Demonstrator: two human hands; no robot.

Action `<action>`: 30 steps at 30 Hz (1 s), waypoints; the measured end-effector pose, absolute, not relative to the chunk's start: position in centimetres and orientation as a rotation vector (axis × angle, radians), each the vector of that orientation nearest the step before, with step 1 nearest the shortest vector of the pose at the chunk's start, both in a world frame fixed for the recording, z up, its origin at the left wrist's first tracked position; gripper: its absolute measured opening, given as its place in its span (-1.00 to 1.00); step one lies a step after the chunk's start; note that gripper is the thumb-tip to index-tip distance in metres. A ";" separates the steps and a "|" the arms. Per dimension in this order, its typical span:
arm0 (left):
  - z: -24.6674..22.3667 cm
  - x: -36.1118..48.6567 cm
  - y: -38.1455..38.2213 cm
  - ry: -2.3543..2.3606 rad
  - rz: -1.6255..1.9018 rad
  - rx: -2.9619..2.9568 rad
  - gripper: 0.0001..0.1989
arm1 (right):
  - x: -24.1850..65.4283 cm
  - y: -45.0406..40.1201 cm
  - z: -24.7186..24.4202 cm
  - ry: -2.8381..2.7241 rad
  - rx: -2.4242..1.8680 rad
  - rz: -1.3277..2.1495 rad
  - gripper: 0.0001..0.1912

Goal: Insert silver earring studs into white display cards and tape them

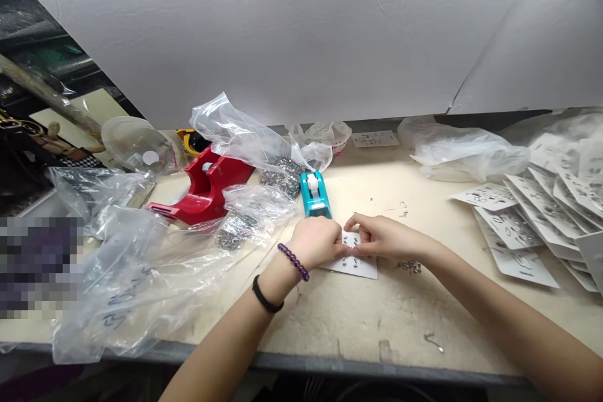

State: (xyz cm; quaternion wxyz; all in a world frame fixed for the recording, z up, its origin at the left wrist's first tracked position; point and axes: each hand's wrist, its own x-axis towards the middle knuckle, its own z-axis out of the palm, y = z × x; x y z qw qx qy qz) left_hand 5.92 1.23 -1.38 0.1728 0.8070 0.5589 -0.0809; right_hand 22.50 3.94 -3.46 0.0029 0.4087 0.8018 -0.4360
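A white earring card [366, 269] with rows of small silver stud earrings lies on the table between my hands. My left hand [318, 240], with a purple bead bracelet and a black band at the wrist, is closed at the card's left side. My right hand [389, 237] grips at its right side, fingers bent. Both thumb tips meet over the middle of the card, hiding whatever is under them. Just beyond my left hand stands a teal tape dispenser [315, 193]. A little pile of loose silver earrings [409, 267] lies beside my right wrist.
Many filled earring cards [518, 232] are heaped at the right. A red tape dispenser [207, 191] stands at the left among clear plastic bags [127, 289], some holding small metal pieces. A loose metal piece [434, 343] lies near the front edge. A white panel [301, 38] rises behind.
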 end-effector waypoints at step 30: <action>-2.0 6.1 2.1 1.570 -0.260 2.240 -0.79 | 21.2 3.8 -2.5 2.529 1.421 -0.872 -0.66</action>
